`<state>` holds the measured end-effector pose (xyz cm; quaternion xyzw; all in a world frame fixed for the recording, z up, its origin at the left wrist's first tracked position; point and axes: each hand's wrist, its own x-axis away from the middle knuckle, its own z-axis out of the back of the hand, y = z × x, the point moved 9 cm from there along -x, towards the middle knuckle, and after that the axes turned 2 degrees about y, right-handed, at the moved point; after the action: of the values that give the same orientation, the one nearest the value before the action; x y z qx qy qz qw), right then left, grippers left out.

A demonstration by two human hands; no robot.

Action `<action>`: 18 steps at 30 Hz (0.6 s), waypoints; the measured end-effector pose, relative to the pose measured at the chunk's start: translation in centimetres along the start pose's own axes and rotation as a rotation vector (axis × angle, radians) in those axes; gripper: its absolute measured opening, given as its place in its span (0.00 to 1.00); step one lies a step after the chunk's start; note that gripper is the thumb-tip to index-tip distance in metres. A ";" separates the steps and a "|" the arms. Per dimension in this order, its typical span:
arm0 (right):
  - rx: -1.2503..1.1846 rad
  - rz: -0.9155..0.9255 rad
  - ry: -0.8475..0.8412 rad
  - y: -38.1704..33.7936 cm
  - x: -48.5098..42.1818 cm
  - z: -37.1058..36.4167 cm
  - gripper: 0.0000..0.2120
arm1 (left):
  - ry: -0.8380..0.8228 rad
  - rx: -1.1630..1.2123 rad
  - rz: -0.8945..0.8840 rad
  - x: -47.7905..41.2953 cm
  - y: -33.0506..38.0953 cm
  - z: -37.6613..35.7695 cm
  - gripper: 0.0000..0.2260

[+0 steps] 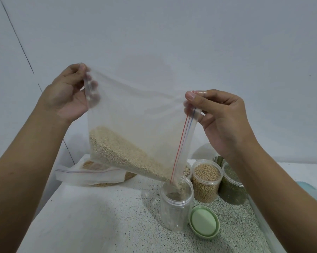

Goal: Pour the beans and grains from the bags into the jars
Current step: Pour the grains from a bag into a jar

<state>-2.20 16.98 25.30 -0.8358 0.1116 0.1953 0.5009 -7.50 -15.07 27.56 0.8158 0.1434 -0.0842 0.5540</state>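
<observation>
A clear zip bag (135, 115) with pale small grains (124, 156) hangs tilted in the air. My left hand (68, 94) pinches its upper left corner and my right hand (221, 115) pinches the zipper end at the upper right. The bag's lowest corner sits in the mouth of a clear plastic jar (176, 203) on the counter, and grains fall into it. Only a little lies in the jar's bottom.
A green lid (203, 222) lies right of the jar. Behind stand an open jar of yellow beans (206, 179), a jar of green beans (231, 187) and a partly hidden jar (187, 170). More zip bags with grains (92, 174) lie at the back left of the speckled counter (106, 220).
</observation>
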 end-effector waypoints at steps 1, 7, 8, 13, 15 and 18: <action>-0.003 0.000 -0.001 0.1 0.0 0.0 0.02 | -0.001 0.002 0.003 0.0 0.0 0.0 0.12; -0.017 0.001 0.012 0.3 0.1 0.3 0.02 | -0.001 0.005 0.009 0.1 0.0 -0.3 0.11; -0.018 0.001 0.012 0.3 0.1 0.3 0.02 | -0.002 0.006 0.008 0.1 0.0 -0.3 0.11; -0.015 0.002 0.009 0.2 0.1 0.3 0.02 | -0.001 -0.005 0.011 0.1 0.1 -0.3 0.11; -0.019 0.003 0.010 0.2 0.1 0.3 0.02 | -0.004 -0.008 0.012 0.1 0.1 -0.4 0.10; -0.024 -0.003 0.016 0.3 0.1 0.4 0.02 | 0.000 -0.021 0.014 0.1 0.1 -0.4 0.13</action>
<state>-2.32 17.20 24.85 -0.8433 0.1121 0.1894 0.4903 -7.41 -14.68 27.75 0.8107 0.1386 -0.0789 0.5633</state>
